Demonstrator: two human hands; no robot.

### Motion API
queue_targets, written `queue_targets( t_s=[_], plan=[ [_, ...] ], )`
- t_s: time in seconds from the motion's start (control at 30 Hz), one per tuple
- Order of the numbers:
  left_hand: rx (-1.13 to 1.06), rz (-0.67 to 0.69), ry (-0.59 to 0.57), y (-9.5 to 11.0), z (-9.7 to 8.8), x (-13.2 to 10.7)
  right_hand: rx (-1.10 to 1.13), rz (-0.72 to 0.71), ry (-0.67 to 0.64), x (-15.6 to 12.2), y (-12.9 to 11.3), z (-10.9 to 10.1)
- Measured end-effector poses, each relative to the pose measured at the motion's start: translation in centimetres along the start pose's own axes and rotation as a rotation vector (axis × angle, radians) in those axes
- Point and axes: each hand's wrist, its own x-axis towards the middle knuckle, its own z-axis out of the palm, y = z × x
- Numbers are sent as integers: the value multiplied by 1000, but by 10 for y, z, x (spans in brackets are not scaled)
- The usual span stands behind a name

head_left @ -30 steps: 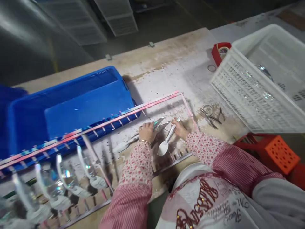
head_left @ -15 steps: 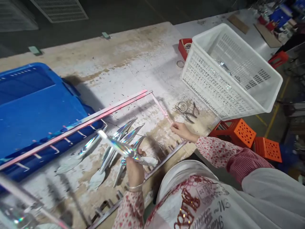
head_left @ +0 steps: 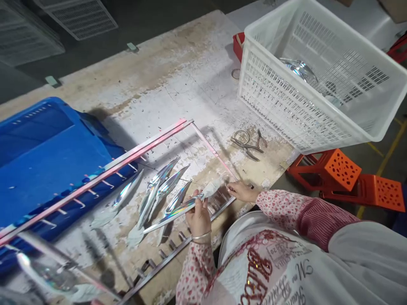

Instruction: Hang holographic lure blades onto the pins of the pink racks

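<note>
My left hand (head_left: 199, 217) is closed round a shiny, iridescent silver blade-shaped piece (head_left: 178, 212), near where a white wrapping (head_left: 212, 187) covers its end. The piece lies slanted, its bare tip pointing lower left. Just past the wrapped end, my right hand (head_left: 241, 191) pinches a thin wire-like bit (head_left: 227, 186) between thumb and fingers. Several similar silver pieces (head_left: 170, 185) with white-wrapped ends lie on the table beyond my left hand. A pink-stained metal rack (head_left: 127, 159) with a row of small hooks stands over them, its near bar running below my hands.
A blue bin (head_left: 41, 156) stands at the left. On the right, a white perforated crate (head_left: 286, 97) holds some shiny pieces. Pliers (head_left: 246, 148) and a ring (head_left: 241, 136) lie before it. Orange stools (head_left: 341, 169) stand beside the table. Another silver piece (head_left: 47, 271) shows at lower left.
My left hand has turned the silver piece so its wrapped end points up and right. My right hand has left the rack's side rod and come to the wrapped end. The view has shifted.
</note>
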Motion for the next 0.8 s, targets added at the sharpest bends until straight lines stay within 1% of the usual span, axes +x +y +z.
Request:
queue_targets(
  t_s=[0.13, 0.2, 0.27, 0.4, 0.53, 0.6, 0.7, 0.8],
  plan=[
    [-15, -78, 40, -27, 3, -2, 94, -15, 21, -6, 5, -1],
    [11, -91, 54, -35, 4, -3, 96, -33, 10, -8, 4, -2],
    [57, -82, 44, -39, 5, -3, 93, -31, -7, -8, 3, -2],
    [115, -40, 11, -41, 5, -2, 97, -52, 6, -7, 2, -1],
    [122, -56, 1, -40, 6, -2, 16, -101, 7, -7, 2, 0],
    [109, -71, 8, -39, 7, -2, -46, -99, -32, -5, 1, -1],
    [74, -79, 37, -37, 12, -1, -162, -96, -130, -1, -2, -5],
    [109, -56, 26, -33, 16, 1, -243, -132, -214, 4, -4, -10]
  ],
)
